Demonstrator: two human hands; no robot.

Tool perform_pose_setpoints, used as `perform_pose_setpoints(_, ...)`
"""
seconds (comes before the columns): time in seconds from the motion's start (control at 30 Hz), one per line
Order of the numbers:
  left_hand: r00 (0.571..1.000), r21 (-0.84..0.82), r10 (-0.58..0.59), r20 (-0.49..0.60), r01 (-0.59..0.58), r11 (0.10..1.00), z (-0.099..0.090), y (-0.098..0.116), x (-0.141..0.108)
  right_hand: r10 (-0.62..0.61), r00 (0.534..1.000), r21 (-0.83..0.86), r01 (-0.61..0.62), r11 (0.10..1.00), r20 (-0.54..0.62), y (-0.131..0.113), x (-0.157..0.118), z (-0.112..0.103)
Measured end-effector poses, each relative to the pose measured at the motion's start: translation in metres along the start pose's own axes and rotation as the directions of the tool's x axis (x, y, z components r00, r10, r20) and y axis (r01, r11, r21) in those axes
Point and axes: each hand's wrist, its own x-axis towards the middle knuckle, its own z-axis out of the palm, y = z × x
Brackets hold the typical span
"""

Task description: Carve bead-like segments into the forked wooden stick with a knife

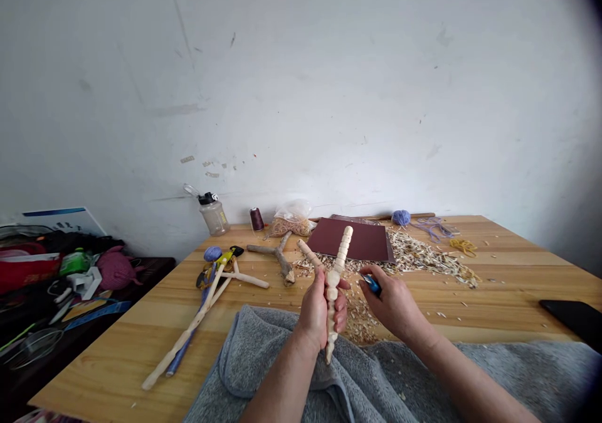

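My left hand [316, 310] is wrapped round a pale, peeled forked stick [332, 294] with carved rounded segments. The fork's two arms point up and its tapered end points down, over a grey towel [263, 335]. To the right of the stick, my right hand [391, 300] grips a blue-handled knife [371, 284]. Its small blade points left toward the stick, with a gap between them. Wood shavings [414, 253] lie behind and beneath the hands on the wooden table [117, 354].
Dark red sandpaper sheets [350, 240] lie behind the stick. On the left are a bare branch [277, 257], peeled sticks [188, 332], and a clear bottle [215, 216]. Blue yarn [401, 217] sits at the back; a black flat object [574, 319] lies at the right edge.
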Motion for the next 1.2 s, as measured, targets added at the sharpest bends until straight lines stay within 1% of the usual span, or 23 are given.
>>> perform_pose_setpoints(0.07, 0.999, 0.021, 0.03, -0.012, -0.029, 0.999, 0.001, 0.0, 0.0, 0.006, 1.0, 0.003, -0.006, 1.0, 0.014, -0.001, -0.001, 0.001)
perform_pose_setpoints(0.17, 0.999, 0.065, 0.042, -0.009, -0.042, 0.997, 0.004, -0.001, -0.001, -0.001, 0.999, 0.015, 0.0, 1.0, 0.041, -0.003, -0.002, 0.001)
perform_pose_setpoints(0.23, 0.995, 0.081, 0.101, 0.006, -0.101, 0.992, 0.006, -0.002, -0.002, -0.014, 0.998, 0.016, 0.013, 1.0, 0.058, -0.003, -0.002, 0.001)
perform_pose_setpoints(0.33, 0.978, 0.095, 0.207, 0.035, -0.209, 0.973, 0.007, -0.004, -0.003, -0.018, 0.997, 0.007, 0.018, 1.0, 0.073, -0.003, -0.003, 0.001)
perform_pose_setpoints(0.43, 0.971, 0.118, 0.236, 0.029, -0.238, 0.964, 0.007, -0.005, -0.003, -0.011, 0.997, -0.022, 0.013, 1.0, 0.075, -0.003, -0.002, 0.001)
perform_pose_setpoints(0.53, 0.969, 0.136, 0.247, 0.03, -0.249, 0.959, 0.007, -0.005, -0.002, -0.036, 0.995, -0.092, 0.044, 0.995, 0.092, -0.004, -0.003, -0.001)
perform_pose_setpoints(0.67, 0.973, 0.18, 0.232, 0.019, -0.232, 0.956, 0.006, -0.008, -0.001, -0.087, 0.989, -0.224, 0.112, 0.968, 0.12, -0.01, -0.005, -0.007)
perform_pose_setpoints(0.8, 0.967, 0.287, 0.254, 0.007, -0.245, 0.926, 0.005, -0.011, 0.0, -0.119, 0.983, -0.364, 0.163, 0.917, 0.141, -0.015, -0.007, -0.012)
perform_pose_setpoints(0.9, 0.955, 0.397, 0.294, 0.029, -0.281, 0.874, 0.004, -0.014, 0.001, -0.093, 0.984, -0.429, 0.152, 0.891, 0.155, -0.018, -0.006, -0.014)
perform_pose_setpoints(1.0, 0.943, 0.47, 0.332, 0.027, -0.305, 0.828, 0.003, -0.017, 0.002, -0.027, 0.984, -0.469, 0.108, 0.877, 0.176, -0.022, -0.006, -0.014)
perform_pose_setpoints(1.1, 0.936, 0.518, 0.353, -0.01, -0.297, 0.802, 0.002, -0.021, 0.003, 0.04, 0.981, -0.482, 0.059, 0.874, 0.191, -0.027, -0.007, -0.013)
perform_pose_setpoints(1.2, 0.913, 0.517, 0.4, -0.081, -0.305, 0.8, 0.002, -0.024, 0.005, 0.085, 0.978, -0.486, 0.017, 0.874, 0.188, -0.031, -0.009, -0.009)
